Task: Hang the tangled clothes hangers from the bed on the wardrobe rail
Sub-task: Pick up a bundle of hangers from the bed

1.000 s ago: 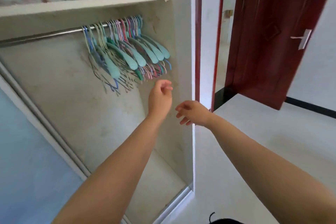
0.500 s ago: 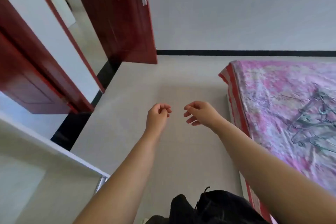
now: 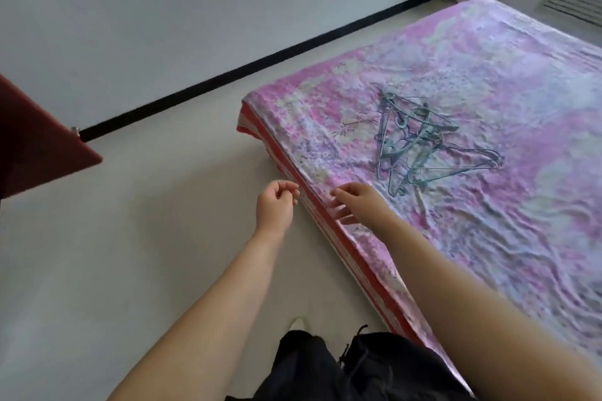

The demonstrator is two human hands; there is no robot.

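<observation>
A tangled heap of thin grey-blue clothes hangers (image 3: 420, 143) lies on the bed (image 3: 488, 238), which has a pink and lilac patterned cover. My right hand (image 3: 358, 202) reaches over the bed's near edge with loose fingers, short of the heap and holding nothing. My left hand (image 3: 277, 205) hovers above the floor just left of the bed edge, fingers loosely curled and empty. The wardrobe rail is out of view.
The dark red door (image 3: 35, 143) juts in at the left. A pale floor (image 3: 130, 238) stretches between door and bed, with a black skirting strip (image 3: 228, 75) along the grey wall. My dark trousers (image 3: 342, 368) show at the bottom.
My view has swung right from the wardrobe and its hung hangers, past the door, to the bed. Both empty hands have moved closer to the bed edge and the heap.
</observation>
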